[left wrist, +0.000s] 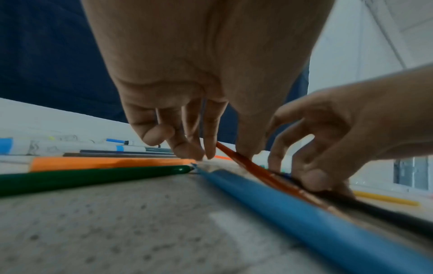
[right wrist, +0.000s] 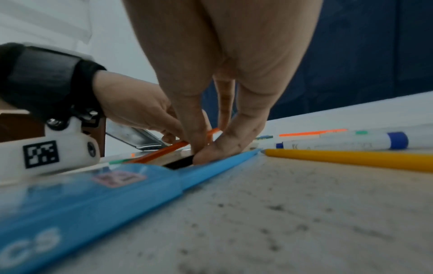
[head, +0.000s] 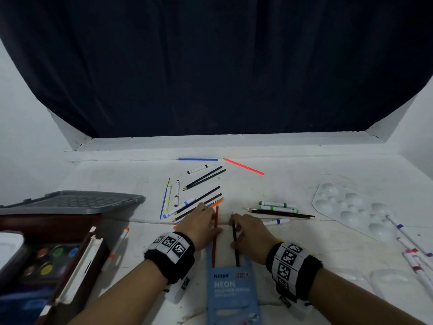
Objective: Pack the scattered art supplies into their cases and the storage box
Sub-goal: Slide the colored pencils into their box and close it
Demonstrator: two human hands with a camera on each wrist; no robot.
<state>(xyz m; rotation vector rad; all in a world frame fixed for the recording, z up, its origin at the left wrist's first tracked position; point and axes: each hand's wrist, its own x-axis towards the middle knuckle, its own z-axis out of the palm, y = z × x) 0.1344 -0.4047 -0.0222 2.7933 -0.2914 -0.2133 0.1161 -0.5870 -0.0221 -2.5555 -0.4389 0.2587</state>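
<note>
While both of my hands work at the mouth of the blue pencil case (head: 230, 287) lying flat on the desk (head: 293, 191), my left hand (head: 199, 225) pinches an orange pencil (head: 215, 233) and my right hand (head: 251, 232) pinches a black pencil (head: 235, 240). Both pencils reach into the case opening, though how deep I cannot tell. More pencils and markers (head: 278, 205) lie scattered beyond; the grey storage box (head: 70, 202) sits to the left.
</note>
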